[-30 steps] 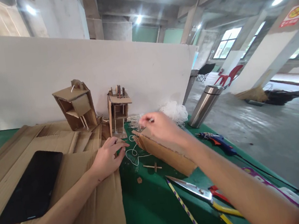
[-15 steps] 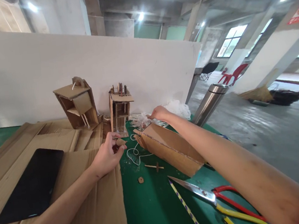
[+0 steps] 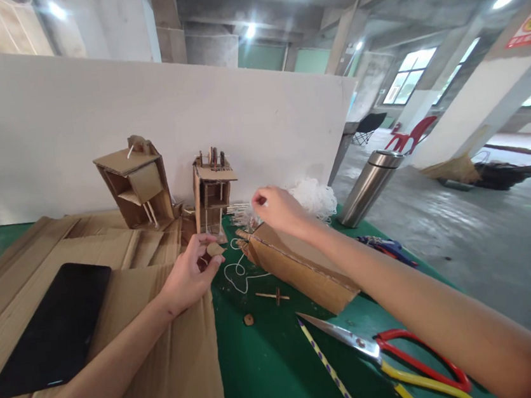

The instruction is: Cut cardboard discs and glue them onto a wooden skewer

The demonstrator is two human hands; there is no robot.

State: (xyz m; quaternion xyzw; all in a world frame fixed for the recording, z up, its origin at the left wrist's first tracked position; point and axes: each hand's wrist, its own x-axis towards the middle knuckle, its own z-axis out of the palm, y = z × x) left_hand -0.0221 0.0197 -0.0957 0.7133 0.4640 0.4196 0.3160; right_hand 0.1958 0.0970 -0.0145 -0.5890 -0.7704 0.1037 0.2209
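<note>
My left hand (image 3: 191, 268) pinches a small cardboard piece (image 3: 214, 249) between thumb and fingers, above the edge of the flat cardboard. Beyond the open cardboard box (image 3: 297, 272), my right hand (image 3: 279, 209) is raised with its fingers curled together; whatever they may hold is too small or hidden to make out. Behind that hand lie thin wooden sticks (image 3: 237, 215) and a crumpled white plastic bag (image 3: 313, 198). White string (image 3: 242, 283) curls on the green table beside the box. Nearer to me are a small stick with a cardboard disc (image 3: 277, 296) and a loose cardboard disc (image 3: 248, 320).
Scissors (image 3: 358, 342) and a patterned pencil (image 3: 330, 367) lie at the front right. A steel flask (image 3: 370, 188) stands at the right edge. Two cardboard models (image 3: 137, 188) stand at the back. A black tablet (image 3: 53, 328) rests on flat cardboard (image 3: 168, 357) at left.
My right hand has lifted away from the plastic bag and sticks, moving slightly left and toward me with fingers curled. My left hand stays put, holding the cardboard piece.
</note>
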